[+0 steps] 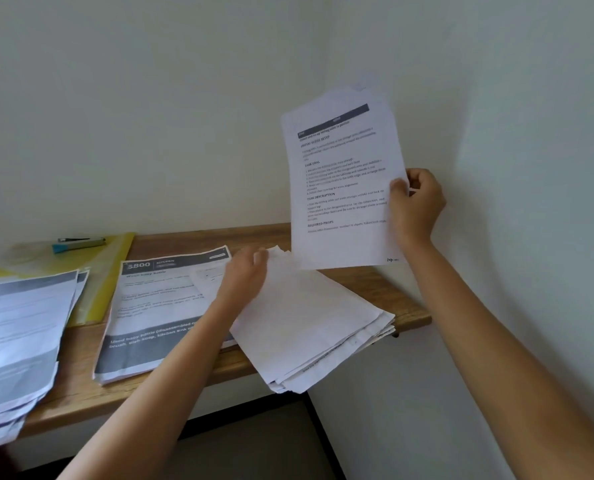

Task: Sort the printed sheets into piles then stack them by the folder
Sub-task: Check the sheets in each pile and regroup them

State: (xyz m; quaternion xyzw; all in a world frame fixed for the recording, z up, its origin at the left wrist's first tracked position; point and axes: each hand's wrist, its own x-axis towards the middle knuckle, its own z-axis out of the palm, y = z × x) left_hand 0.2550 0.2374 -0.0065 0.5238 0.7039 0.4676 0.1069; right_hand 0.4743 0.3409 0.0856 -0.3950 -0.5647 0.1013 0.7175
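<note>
Head view: right hand (416,206) fingers (399,188) curl and pinch the right edge of a few white printed sheets (344,188), held upright in the air before the wall. Left hand (243,275) grips the top corner of a face-down white paper stack (309,320) overhanging the wooden surface (81,386) front edge. Leftward lie a grey-banded "$800 KITCHEN" pile (160,306), another grey-banded pile (18,341), and behind them a yellow plastic folder (115,265) with a blue-tipped grey tool (79,243) on it.
</note>
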